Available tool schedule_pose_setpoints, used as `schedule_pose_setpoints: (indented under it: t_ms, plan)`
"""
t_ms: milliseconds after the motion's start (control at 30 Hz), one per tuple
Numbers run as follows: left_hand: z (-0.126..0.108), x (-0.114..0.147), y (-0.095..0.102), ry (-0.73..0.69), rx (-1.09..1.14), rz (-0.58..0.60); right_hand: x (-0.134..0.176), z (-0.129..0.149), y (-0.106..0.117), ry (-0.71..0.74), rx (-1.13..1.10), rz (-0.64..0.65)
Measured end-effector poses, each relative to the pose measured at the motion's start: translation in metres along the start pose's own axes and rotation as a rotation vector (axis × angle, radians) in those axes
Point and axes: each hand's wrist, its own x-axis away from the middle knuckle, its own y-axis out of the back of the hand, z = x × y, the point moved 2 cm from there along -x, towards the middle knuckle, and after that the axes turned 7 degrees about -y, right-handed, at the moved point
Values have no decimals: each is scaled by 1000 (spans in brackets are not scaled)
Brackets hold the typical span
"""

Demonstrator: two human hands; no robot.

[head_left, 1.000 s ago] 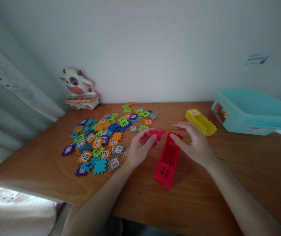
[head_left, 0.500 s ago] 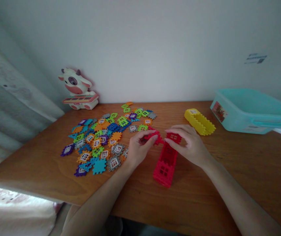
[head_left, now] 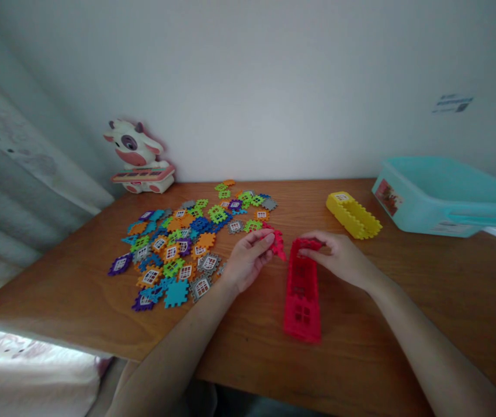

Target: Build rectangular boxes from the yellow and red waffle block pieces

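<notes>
Between thumb and fingers, my left hand [head_left: 250, 259] pinches a red interlocking tile [head_left: 278, 244] with toothed edges. My right hand [head_left: 337, 258] grips the far end of a long red box built of such tiles [head_left: 302, 313], thumb inside and fingers over the end. The box has an open top along much of its length and a window-cut tile on its near end. A small gap separates the loose tile from the box. Left of my hands lies a spread of colourful tiles [head_left: 172, 253], some with white window grids.
A yellow tile-built box [head_left: 354, 218] sits behind my right hand. A turquoise bin [head_left: 438, 217] stands at the right rear, and a cow-shaped toy keyboard [head_left: 141, 168] at the left rear. The wooden table [head_left: 239, 359] ends close in front of me; a wall backs it.
The red box has swung its near end to the right and come slightly nearer in my right hand. My left hand has drawn apart from it, still holding the red tile.
</notes>
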Motion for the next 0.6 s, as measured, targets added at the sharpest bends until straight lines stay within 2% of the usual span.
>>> schedule_pose_setpoints:
  t_ms: [167,233,300,367,433,500,567,600]
  plan:
    - [4,4,-1,72,-59,107,-1,-1,-4,-61,-131,71]
    - [4,6,-2,72,-65,136,0,-2,0,-68,-118,49]
    - [4,6,-4,37,-74,148,3,-1,10,-20,-60,-70]
    - [4,6,-5,-27,-101,161,8,7,19,83,-6,-245]
    - [4,6,-5,-86,-126,170,14,20,22,209,28,-322]
    - [6,5,-5,-121,-145,184,19,35,15,299,68,-209]
    - [8,4,-4,-153,-171,209,23,47,3,301,109,-96]
    - [8,4,-3,-175,-195,223,24,51,-2,274,119,-80]
